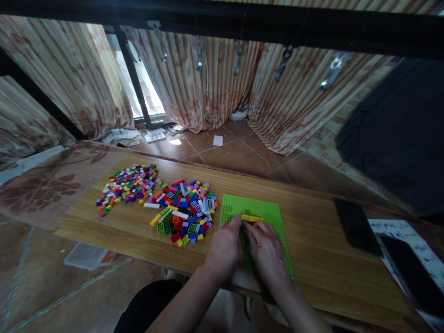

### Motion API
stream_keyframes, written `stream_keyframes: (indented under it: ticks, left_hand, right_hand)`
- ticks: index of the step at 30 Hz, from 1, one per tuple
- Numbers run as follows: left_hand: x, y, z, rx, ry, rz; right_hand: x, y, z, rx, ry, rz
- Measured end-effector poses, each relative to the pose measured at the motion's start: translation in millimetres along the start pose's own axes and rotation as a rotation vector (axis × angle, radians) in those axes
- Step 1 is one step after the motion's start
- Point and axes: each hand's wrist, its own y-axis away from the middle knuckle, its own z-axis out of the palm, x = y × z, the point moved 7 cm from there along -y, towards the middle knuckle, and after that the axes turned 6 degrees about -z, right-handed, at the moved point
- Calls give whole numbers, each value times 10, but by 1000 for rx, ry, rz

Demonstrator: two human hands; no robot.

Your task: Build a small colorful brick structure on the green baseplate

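A green studded baseplate (255, 208) lies flat on the wooden table (312, 231). A thin yellow brick (252, 218) sits across its middle. My left hand (226, 246) and my right hand (266, 247) rest side by side on the plate's near half, fingers bent, tips pressed together at the yellow brick. What lies under the fingertips is hidden. Left of the plate lies a heap of larger mixed-colour bricks (185, 210). Farther left is a heap of small bricks (126, 185).
A black phone (355, 225) lies to the right on the table, with a printed sheet (405, 236) and another dark object (414, 273) beyond it. Curtains (208, 83) hang behind. Papers (121, 136) lie on the tiled floor; a clear plastic box (86, 255) sits below the table.
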Motion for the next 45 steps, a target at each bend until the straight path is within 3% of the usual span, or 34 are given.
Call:
stream_keyframes:
  ticks: [6,16,22,25,28,33,36,45]
  left_hand:
    - [-28,-11,4,21,-28,-46]
    - [-15,-36,-61,72,24,-17]
    - [-30,-57,-120,131,62,-55]
    - [-32,-95,-144,117,66,-83]
    - [-40,-150,-195,135,62,-92]
    - [-54,-288,-244,161,78,-107]
    - [-76,-381,-229,158,110,-150]
    - [-131,-506,-180,155,29,-257]
  right_hand:
    - [-68,-90,49,-118,105,-9]
    - [-131,-122,69,-102,120,11]
    - [-120,-94,80,11,28,-31]
    - [-29,-85,-20,120,-88,-47]
    - [164,-46,-226,256,-232,39]
    - [464,157,-472,445,-439,300]
    - [504,220,-456,462,-509,363]
    - [568,147,-399,412,-521,380]
